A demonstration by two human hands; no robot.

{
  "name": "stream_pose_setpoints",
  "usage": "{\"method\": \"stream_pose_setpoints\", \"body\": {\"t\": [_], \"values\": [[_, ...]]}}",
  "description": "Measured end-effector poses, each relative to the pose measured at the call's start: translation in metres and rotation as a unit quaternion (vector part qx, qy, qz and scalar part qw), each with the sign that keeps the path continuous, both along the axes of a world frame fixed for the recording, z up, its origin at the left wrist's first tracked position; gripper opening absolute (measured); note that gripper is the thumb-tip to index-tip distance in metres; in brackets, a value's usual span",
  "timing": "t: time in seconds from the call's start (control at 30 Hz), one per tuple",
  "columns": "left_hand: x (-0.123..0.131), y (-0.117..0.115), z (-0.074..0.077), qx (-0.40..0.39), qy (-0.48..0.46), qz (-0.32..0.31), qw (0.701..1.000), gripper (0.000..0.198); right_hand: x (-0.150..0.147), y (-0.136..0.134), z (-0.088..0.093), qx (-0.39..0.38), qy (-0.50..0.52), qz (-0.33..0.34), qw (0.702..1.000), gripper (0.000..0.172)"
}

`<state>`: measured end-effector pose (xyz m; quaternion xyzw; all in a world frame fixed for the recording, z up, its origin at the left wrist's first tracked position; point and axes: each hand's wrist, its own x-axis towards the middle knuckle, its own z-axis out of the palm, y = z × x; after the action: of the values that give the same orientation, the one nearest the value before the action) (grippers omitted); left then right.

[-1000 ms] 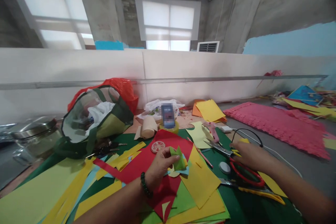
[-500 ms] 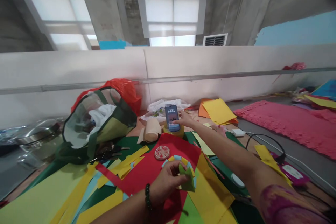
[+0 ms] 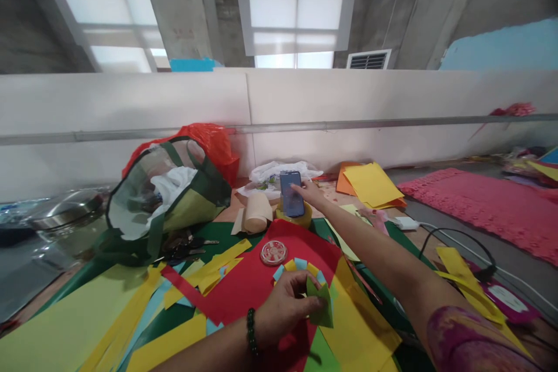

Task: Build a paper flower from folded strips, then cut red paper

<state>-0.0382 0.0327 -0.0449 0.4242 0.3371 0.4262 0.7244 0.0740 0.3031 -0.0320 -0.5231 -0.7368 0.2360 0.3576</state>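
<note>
1. Left hand sits nearest the viewer, a beaded bracelet at the wrist. Thumb and fingers are pinched together on a folded green paper piece, held just over a red sheet among loose coloured strips.
2. Just beyond, a ring of paper wedges in blue and yellow lies on the red sheet, near a round clear lid.
3. Right hand reaches well forward and grips nothing; its fingers are loosely spread, with one fingertip at the screen of a phone propped on a yellow tape roll.
4. Judged step: the green piece is kept in the left hand's pinch while the right attends to the phone — a propped phone calls for a light touch only.
5. Farthest back, a green-trimmed bag stands before a white wall.
</note>
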Motion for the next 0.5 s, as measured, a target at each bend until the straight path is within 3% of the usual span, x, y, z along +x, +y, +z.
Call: {"method": "stream_pose_setpoints", "body": {"t": [0.37,0.5], "values": [[0.002,-0.001,0.002,0.01,0.01,-0.005,1.0,0.054,-0.014,-0.013,0.005,-0.022,-0.04,-0.035,0.998,0.032],[0.002,-0.002,0.004,0.008,0.009,-0.004,1.0,0.051,-0.011,-0.019,0.005,-0.023,-0.026,-0.019,0.999,0.032]]}}
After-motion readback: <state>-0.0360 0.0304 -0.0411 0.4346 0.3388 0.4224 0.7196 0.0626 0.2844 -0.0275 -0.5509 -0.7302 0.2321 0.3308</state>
